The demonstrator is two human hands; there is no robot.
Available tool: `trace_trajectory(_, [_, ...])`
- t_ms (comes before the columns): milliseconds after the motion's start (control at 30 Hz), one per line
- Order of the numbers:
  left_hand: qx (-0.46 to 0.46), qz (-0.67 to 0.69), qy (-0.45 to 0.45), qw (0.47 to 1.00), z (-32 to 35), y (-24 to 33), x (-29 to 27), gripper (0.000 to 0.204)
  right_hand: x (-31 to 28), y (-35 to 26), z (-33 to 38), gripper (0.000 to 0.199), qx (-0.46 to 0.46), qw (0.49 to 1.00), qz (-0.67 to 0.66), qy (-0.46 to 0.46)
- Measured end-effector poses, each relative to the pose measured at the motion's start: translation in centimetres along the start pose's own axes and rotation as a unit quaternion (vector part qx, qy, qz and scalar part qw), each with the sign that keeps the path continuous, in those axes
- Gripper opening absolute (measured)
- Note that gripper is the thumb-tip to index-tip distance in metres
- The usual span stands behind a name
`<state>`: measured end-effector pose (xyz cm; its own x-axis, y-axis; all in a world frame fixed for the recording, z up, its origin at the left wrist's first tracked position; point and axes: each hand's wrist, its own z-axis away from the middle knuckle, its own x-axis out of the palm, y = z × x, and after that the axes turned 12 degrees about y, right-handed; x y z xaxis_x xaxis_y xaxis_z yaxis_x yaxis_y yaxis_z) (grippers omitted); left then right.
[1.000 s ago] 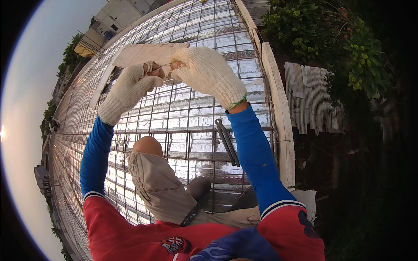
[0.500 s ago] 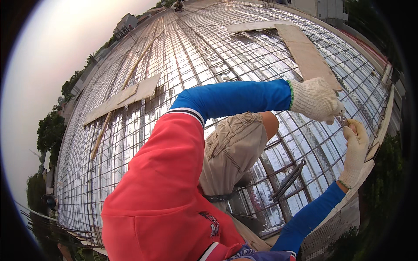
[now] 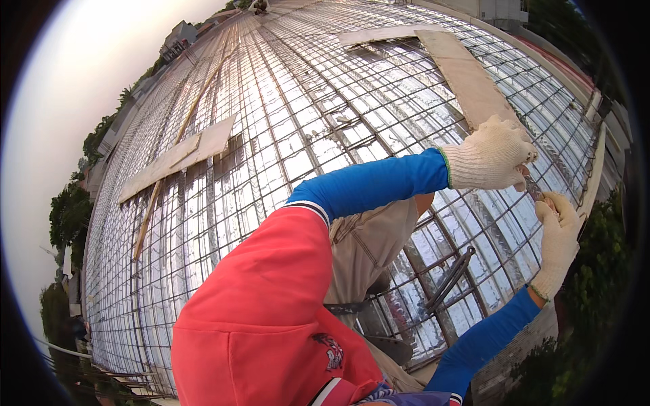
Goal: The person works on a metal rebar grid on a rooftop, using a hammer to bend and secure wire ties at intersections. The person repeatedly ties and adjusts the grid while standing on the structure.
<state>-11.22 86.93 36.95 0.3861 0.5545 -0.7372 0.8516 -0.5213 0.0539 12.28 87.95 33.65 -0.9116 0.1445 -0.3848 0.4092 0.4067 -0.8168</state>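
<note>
While I am crouching over the rebar grid [image 3: 284, 115], which is spreading out over shiny foil sheeting, a long wooden plank [image 3: 177, 157] is lying across the bars at the far left, well apart from me. Nearer the middle, my red shoulder and blue sleeve are filling much of the view, and my knee in tan trousers is showing beneath the arm. Below that knee a dark metal tool [image 3: 450, 279] with a long shaft is lying on the bars. Further back, a second, wider board [image 3: 467, 74] is running away across the grid. Toward the right, my left hand [image 3: 489, 157], in a white knitted glove, is curling its fingers shut around a thin piece of wire [image 3: 534, 188], pinching it just above the mesh. Just beside it and slightly lower, my right hand [image 3: 559, 237], also gloved, is reaching up with its fingers pressed together at the other end of that wire, so both hands are nearly touching. Beyond them the timber edge form [image 3: 594, 177] is bordering the grid, with green bushes outside it.
</note>
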Motion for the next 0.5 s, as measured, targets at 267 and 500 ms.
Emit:
trace_trajectory(267, [-0.069,0.025,-0.101,0.992,1.7,1.0,-0.7,0.035,-0.6,1.1,-0.2,0.018,0.031,0.994,-0.085,0.069])
trace_trajectory(500, [0.119,-0.127,-0.127,0.977,3.6,-3.9,-1.8,0.006,3.2,2.1,1.5,0.020,0.123,0.963,-0.071,-0.231])
